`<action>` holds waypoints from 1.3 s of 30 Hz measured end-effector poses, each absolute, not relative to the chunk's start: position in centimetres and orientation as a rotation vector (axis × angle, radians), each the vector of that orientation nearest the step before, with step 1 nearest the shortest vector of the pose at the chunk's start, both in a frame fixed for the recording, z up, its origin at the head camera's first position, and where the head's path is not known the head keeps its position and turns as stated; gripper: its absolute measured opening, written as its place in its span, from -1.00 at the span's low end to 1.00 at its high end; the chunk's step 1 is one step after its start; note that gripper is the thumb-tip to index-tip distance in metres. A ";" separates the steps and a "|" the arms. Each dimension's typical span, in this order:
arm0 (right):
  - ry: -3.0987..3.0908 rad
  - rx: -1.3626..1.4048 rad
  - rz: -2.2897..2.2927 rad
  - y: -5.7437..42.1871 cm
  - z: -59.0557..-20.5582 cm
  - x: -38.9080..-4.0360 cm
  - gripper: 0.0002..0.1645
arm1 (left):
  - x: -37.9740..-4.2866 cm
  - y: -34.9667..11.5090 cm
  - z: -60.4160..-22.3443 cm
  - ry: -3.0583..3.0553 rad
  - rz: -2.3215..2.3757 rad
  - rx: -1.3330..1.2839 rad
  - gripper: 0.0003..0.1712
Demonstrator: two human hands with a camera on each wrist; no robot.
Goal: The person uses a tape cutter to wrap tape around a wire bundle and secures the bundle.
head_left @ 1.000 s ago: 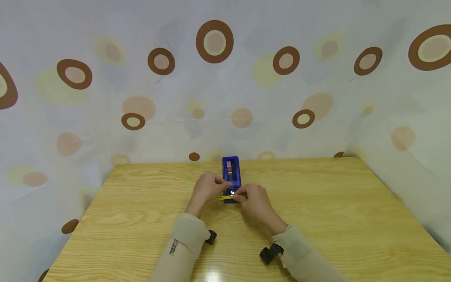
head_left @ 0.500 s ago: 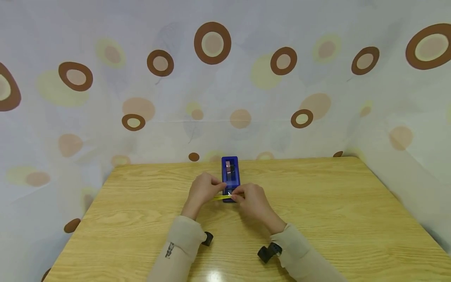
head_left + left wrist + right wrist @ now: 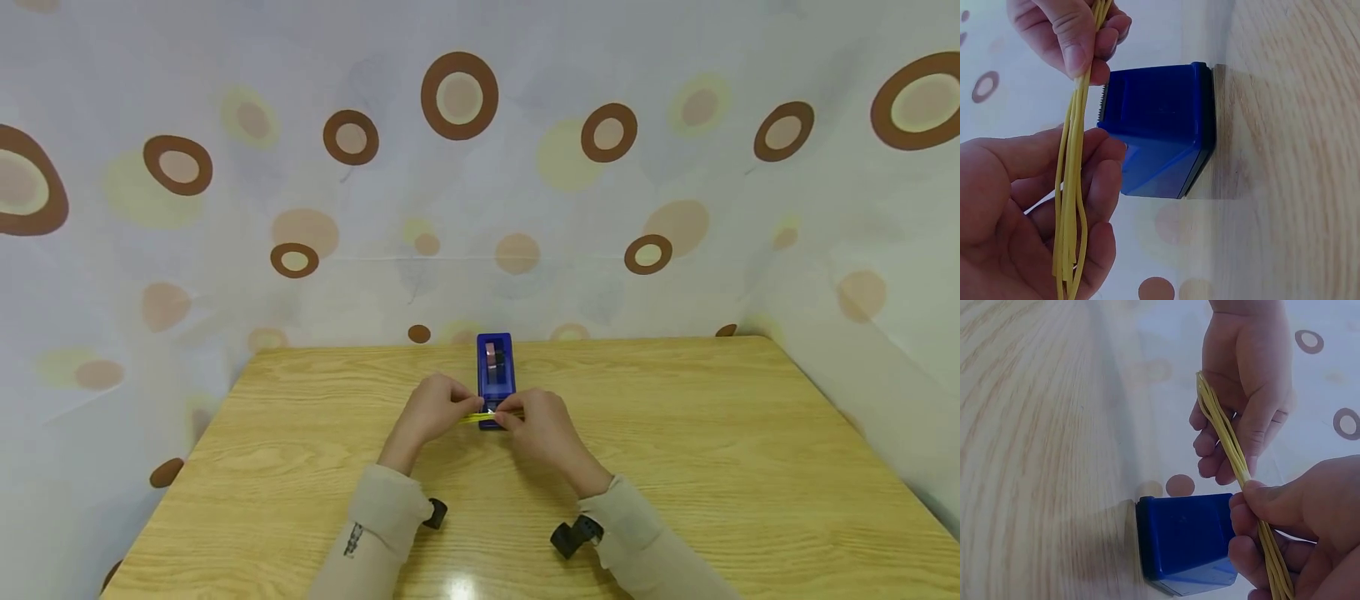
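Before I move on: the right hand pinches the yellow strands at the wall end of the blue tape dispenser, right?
Wrong end: the right hand pinches the yellow strands at the end of the blue tape dispenser away from the wall, as the head view shows.

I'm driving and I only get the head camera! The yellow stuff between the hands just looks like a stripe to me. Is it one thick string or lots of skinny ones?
Observer: Lots of skinny ones. The left wrist view shows several thin yellow strands running side by side in a bunch. I can't tell whether they join up anywhere.
Operator: Cool! And the blue thing right by them, is there anything pointy on it?
Observer: Yes. In the left wrist view, a row of little teeth runs along one edge of it.
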State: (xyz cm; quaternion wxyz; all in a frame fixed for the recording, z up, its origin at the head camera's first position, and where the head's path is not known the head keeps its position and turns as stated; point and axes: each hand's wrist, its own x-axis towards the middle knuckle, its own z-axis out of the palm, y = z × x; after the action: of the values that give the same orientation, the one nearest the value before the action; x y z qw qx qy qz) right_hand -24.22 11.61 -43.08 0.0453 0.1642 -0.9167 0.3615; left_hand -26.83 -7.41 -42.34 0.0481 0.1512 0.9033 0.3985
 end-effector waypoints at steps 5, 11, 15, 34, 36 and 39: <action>-2.777 0.514 1.128 11.6 -42.6 -23.9 -0.90 | -26.4 -7.4 -42.0 2.755 1.191 0.546 -0.61; -2.728 0.547 1.147 11.6 -41.9 -23.4 -0.91 | -25.8 -7.5 -41.0 2.761 1.179 0.583 -0.66; -2.708 0.559 1.146 11.6 -41.2 -23.0 -0.91 | -25.3 -7.5 -40.2 2.749 1.193 0.582 -0.69; -2.690 0.506 1.129 11.9 -38.0 -21.2 -0.89 | -23.7 -7.8 -37.7 2.675 1.260 0.716 -0.73; -2.688 0.500 1.135 11.9 -37.8 -21.1 -0.88 | -23.6 -7.9 -37.5 2.667 1.271 0.749 -0.74; -2.687 0.492 1.133 11.9 -37.4 -20.9 -0.88 | -23.4 -7.9 -37.2 2.670 1.271 0.807 -0.77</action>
State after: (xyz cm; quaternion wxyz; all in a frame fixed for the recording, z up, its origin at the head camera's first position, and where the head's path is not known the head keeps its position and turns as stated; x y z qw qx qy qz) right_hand -20.90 11.92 -37.38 0.0920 0.1656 -0.9048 0.3814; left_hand -23.41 -7.91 -37.16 0.0383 0.2630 0.8704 0.4144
